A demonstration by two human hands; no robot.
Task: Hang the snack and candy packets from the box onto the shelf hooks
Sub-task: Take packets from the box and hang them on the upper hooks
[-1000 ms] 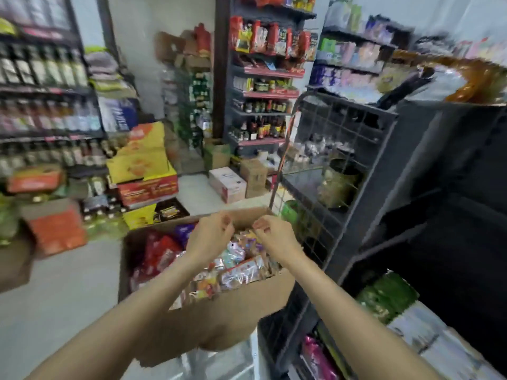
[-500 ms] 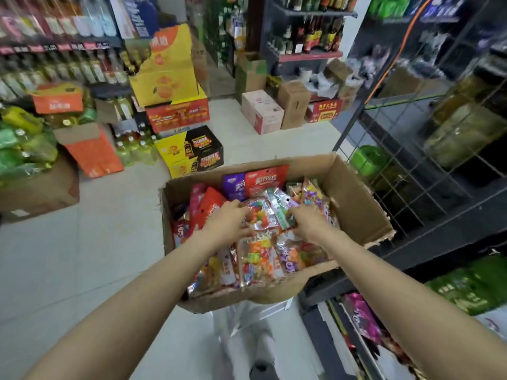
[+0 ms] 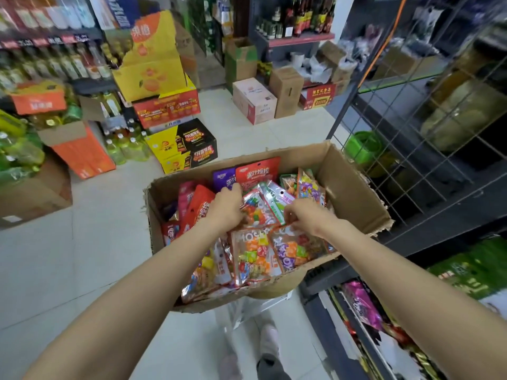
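Note:
An open cardboard box point(image 3: 354, 193) sits in front of me, filled with several snack and candy packets. Red packets point(image 3: 201, 204) stand at its left and a red one point(image 3: 258, 172) at the back. Clear packets of coloured candy point(image 3: 252, 256) lie at the front. My left hand point(image 3: 225, 212) reaches into the box, fingers curled over the top of a clear gummy packet point(image 3: 253, 212). My right hand point(image 3: 307, 218) pinches the lower edge of a green-and-white packet point(image 3: 275, 200) beside it. The wire grid shelf point(image 3: 411, 138) rises just right of the box; I see no hooks on it.
Stacked drink cartons point(image 3: 164, 105) and bottles point(image 3: 123, 149) crowd the floor at left. More cartons point(image 3: 255, 101) stand at the back. A green bucket point(image 3: 362, 149) sits behind the grid. Packaged goods point(image 3: 362, 305) fill the low shelf at right. My feet point(image 3: 269, 344) are below the box.
Both hands came down from above the box into the packets. The view tilted down from the shelves onto the box. The left hand shifted further onto the gummy packet.

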